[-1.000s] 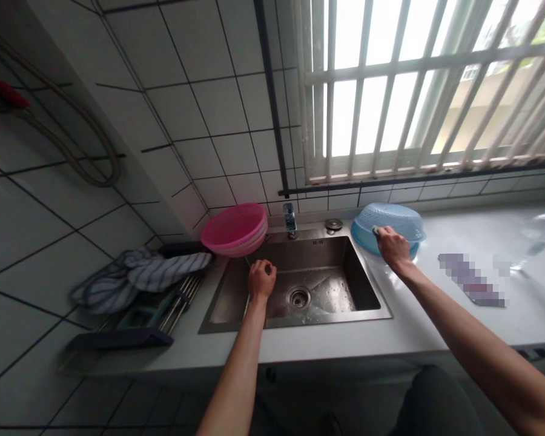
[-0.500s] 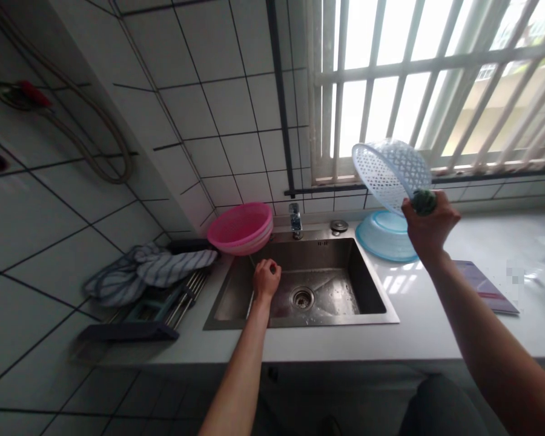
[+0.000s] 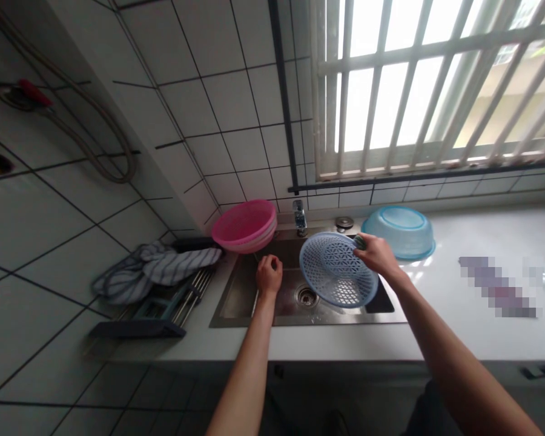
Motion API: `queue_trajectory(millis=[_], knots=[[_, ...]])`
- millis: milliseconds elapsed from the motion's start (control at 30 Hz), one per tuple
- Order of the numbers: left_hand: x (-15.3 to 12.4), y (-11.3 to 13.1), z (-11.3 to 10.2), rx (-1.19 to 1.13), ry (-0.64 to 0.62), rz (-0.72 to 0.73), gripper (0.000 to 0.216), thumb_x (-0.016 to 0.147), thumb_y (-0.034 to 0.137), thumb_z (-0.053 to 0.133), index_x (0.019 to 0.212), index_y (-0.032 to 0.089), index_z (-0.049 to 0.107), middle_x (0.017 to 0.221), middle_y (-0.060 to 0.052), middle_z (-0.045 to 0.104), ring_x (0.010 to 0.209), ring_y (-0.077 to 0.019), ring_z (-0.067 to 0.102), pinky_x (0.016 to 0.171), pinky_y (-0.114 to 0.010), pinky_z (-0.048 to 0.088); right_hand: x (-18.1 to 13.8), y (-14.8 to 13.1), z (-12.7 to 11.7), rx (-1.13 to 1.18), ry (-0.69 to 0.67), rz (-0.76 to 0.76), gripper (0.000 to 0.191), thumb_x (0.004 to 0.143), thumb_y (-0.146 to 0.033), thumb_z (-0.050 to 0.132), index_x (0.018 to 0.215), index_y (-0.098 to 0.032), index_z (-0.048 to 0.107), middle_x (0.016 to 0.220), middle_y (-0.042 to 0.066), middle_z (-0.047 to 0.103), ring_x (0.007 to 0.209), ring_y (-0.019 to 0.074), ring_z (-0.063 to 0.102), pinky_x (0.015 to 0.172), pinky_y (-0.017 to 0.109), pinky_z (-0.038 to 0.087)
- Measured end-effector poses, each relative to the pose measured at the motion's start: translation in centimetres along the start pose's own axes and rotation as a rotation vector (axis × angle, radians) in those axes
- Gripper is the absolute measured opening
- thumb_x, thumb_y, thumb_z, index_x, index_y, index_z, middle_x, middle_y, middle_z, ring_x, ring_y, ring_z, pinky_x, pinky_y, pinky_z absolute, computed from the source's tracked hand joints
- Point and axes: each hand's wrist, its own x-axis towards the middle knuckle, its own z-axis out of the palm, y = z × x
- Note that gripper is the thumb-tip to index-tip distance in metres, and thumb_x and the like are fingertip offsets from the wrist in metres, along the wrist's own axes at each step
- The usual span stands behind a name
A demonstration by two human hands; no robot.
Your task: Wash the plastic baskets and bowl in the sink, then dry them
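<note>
The right hand (image 3: 378,254) grips the rim of a blue strainer basket (image 3: 336,269) at frame centre, tilted over the sink (image 3: 236,297). The left hand (image 3: 269,274), fingers curled shut, hovers beside it.

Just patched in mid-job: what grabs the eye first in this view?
The pale blue perforated plastic colander, held tilted over the stainless steel sink by the right hand, which also grips something small and green. The left hand is closed above the sink's left side. A pink plastic basket sits at the sink's back-left corner, a blue plastic basin on the white counter behind-right.
</note>
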Motion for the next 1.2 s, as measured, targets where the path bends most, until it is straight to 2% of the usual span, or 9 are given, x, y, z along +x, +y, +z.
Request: queue_trajectory(millis=[200,400,500,600,700,800,900,1067,1200], knots=[[0.0,0.4,-0.7,-0.053,0.009,-0.042,0.018,0.102,0.025,0.051,0.098,0.023,0.069,0.1,-0.009,0.074,0.096,-0.0252,0.07,0.09,-0.036,0.052,2.9,-3.3,8.7,0.057,-0.088,0.007,0.018,0.09,-0.03,0.073,0.108,-0.027,0.072,0.103,0.006,0.078,0.088,0.0226,0.067,0.071,0.027,0.036],[0.4,1.3,-1.6,-0.074,0.04,-0.008,0.023,0.102,0.025,0.052,0.113,0.021,0.072,0.111,-0.011,0.076,0.091,-0.0236,0.071,0.089,-0.036,0.055,1.9,-1.3,14.2,0.223,-0.027,0.006,0.014,0.096,-0.035,0.063,0.101,-0.024,0.068,0.108,0.007,0.074,0.09,0.0212,0.064,0.072,0.026,0.037],[2.4,3.7,-2.2,-0.109,0.052,0.115,0.036,0.106,0.028,0.049,0.137,0.021,0.067,0.134,-0.013,0.073,0.113,-0.0253,0.072,0.103,-0.039,0.055,2.1,0.3,14.7,0.241,-0.034,0.037,0.017,0.096,-0.04,0.064,0.102,-0.024,0.068,0.106,0.007,0.074,0.09,0.022,0.064,0.072,0.026,0.036],[6.4,7.2,-2.6,-0.114,0.08,0.243,0.047,0.109,0.027,0.045,0.155,0.023,0.056,0.154,-0.012,0.063,0.142,-0.0259,0.06,0.12,-0.043,0.048,2.5,1.1,14.5,0.207,-0.053,0.164,0.022,0.098,-0.045,0.065,0.107,-0.026,0.068,0.099,0.006,0.075,0.088,0.0236,0.065,0.071,0.027,0.035],[10.9,10.1,-2.1,-0.099,0.001,0.406,0.06,0.104,0.025,0.056,0.163,0.023,0.048,0.168,-0.01,0.051,0.154,-0.0267,0.049,0.129,-0.046,0.041,2.5,1.1,14.3,0.159,-0.072,0.233,0.027,0.101,-0.049,0.063,0.115,-0.027,0.068,0.101,0.008,0.076,0.089,0.0252,0.067,0.07,0.028,0.034],[14.3,11.3,-0.8,-0.079,-0.162,0.465,0.057,0.102,0.022,0.06,0.158,0.021,0.056,0.164,-0.01,0.055,0.152,-0.0261,0.052,0.13,-0.047,0.041,2.3,1.0,14.3,0.143,-0.089,0.232,0.028,0.102,-0.049,0.061,0.118,-0.028,0.068,0.099,0.008,0.076,0.088,0.0256,0.068,0.07,0.028,0.034],[15.9,11.0,0.3,-0.06,-0.268,0.443,0.045,0.105,0.018,0.055,0.148,0.02,0.067,0.154,-0.01,0.065,0.145,-0.0254,0.06,0.126,-0.047,0.046,2.2,1.0,14.5,0.131,-0.057,0.196,0.028,0.104,-0.048,0.059,0.12,-0.028,0.068,0.099,0.008,0.076,0.088,0.0256,0.068,0.07,0.028,0.033],[17.5,11.2,0.1,-0.031,-0.326,0.406,0.039,0.109,0.02,0.052,0.141,0.025,0.073,0.148,-0.006,0.069,0.138,-0.0238,0.067,0.121,-0.042,0.05,2.5,1.2,14.9,0.125,-0.017,0.19,0.028,0.105,-0.047,0.058,0.123,-0.027,0.068,0.097,0.007,0.077,0.085,0.0239,0.068,0.068,0.027,0.031],[18.8,12.3,-0.2,0.002,-0.305,0.301,0.036,0.107,0.022,0.057,0.138,0.026,0.076,0.141,-0.008,0.074,0.132,-0.0282,0.071,0.119,-0.047,0.051,2.6,1.3,15.2,0.112,-0.029,0.18,0.028,0.105,-0.045,0.06,0.125,-0.028,0.068,0.095,0.007,0.077,0.083,0.0233,0.068,0.068,0.027,0.031]])
